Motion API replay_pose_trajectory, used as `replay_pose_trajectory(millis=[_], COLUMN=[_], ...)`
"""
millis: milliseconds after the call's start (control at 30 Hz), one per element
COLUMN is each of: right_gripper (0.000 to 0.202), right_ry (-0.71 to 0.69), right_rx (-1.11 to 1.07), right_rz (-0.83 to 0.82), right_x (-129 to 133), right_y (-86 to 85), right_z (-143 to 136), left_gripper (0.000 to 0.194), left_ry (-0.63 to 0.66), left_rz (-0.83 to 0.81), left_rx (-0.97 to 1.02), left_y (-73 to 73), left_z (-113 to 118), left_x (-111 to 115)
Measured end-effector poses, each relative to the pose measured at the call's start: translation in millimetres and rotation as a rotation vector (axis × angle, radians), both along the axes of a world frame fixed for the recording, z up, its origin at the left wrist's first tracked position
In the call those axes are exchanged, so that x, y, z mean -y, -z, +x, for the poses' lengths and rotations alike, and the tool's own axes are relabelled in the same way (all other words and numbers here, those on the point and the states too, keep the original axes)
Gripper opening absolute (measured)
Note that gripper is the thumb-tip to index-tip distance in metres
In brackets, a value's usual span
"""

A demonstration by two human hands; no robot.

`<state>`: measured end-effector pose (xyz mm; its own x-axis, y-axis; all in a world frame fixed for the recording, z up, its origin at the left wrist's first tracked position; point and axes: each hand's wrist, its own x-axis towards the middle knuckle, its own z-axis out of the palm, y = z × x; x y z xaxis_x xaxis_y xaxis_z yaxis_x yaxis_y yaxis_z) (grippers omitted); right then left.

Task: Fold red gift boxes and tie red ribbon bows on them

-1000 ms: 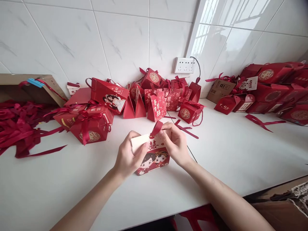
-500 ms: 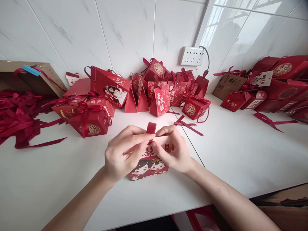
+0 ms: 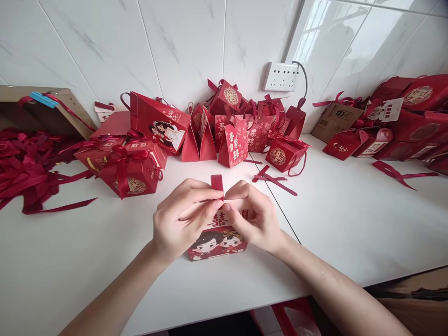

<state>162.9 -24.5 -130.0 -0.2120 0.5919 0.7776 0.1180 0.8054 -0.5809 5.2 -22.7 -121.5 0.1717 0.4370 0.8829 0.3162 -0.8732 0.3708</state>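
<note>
A small red and pink box [image 3: 217, 243] with two cartoon faces stands upright on the white table, between my hands. A short dark red ribbon [image 3: 217, 183] sticks up from its top edge. My left hand [image 3: 185, 219] pinches the ribbon between thumb and fingers at the top of the box. Just right of it, my right hand [image 3: 254, 215] is closed on the box's top edge, thumb in front and fingers behind. The fingertips of both hands nearly meet and hide where the ribbon joins the box.
Finished red boxes [image 3: 233, 140] line the tiled wall. At the left lie a ribbon heap [image 3: 31, 168] and an open carton [image 3: 75, 112]. More red boxes [image 3: 413, 133] are stacked at the right. Loose ribbon strips [image 3: 276, 181] lie beyond my right hand.
The ribbon's upper end has shifted slightly left and stands straighter, no longer a rounded loop. My fingertips have drawn closer together at the box top. The view has tilted slightly.
</note>
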Motion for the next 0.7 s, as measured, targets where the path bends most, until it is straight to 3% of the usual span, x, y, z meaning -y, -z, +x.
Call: replay_pose_trajectory(millis=[200, 367, 700], right_gripper=[0.012, 0.016, 0.012], right_ry=[0.007, 0.013, 0.056], right_rx=[-0.006, -0.028, -0.011], right_rz=[0.127, 0.238, 0.182], right_x=[-1.0, -0.7, -0.4], right_y=[1.2, 3.6, 2.6], right_z=[-0.5, -1.0, 0.0], left_gripper=[0.026, 0.037, 0.052], left_ry=[-0.004, -0.01, 0.052], left_rz=[0.062, 0.049, 0.034], left_rx=[-0.049, -0.101, -0.096], left_y=[1.5, -2.2, 0.9], left_z=[-1.6, -3.8, -6.0], left_x=[2.9, 6.4, 3.5])
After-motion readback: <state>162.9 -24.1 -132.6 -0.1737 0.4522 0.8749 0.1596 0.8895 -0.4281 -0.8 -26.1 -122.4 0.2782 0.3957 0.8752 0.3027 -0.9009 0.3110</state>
